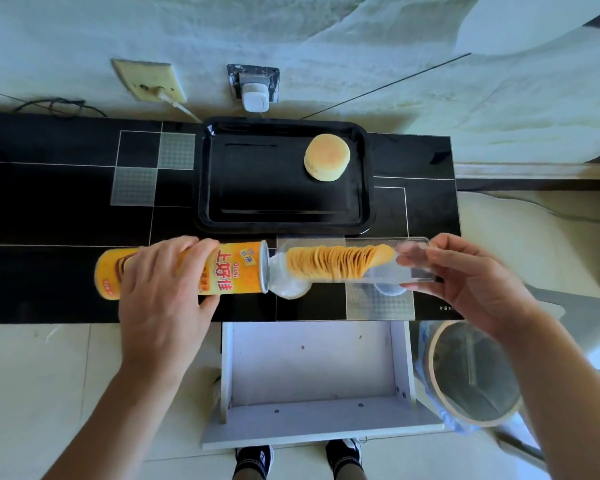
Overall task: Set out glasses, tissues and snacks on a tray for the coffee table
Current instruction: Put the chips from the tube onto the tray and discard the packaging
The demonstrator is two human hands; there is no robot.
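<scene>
Between hands (291, 271), crisp stack (340, 263), canister (222, 270)

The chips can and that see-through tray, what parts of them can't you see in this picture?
All in the head view:
- Chip can: the left hand covers its middle, so part of the label is hidden.
- Inside the can: hidden by its wall, so any chips left in there cannot be seen.
- Clear tray: the right hand's fingers cover its far end.
- Small print on the can: too small to read.
</scene>
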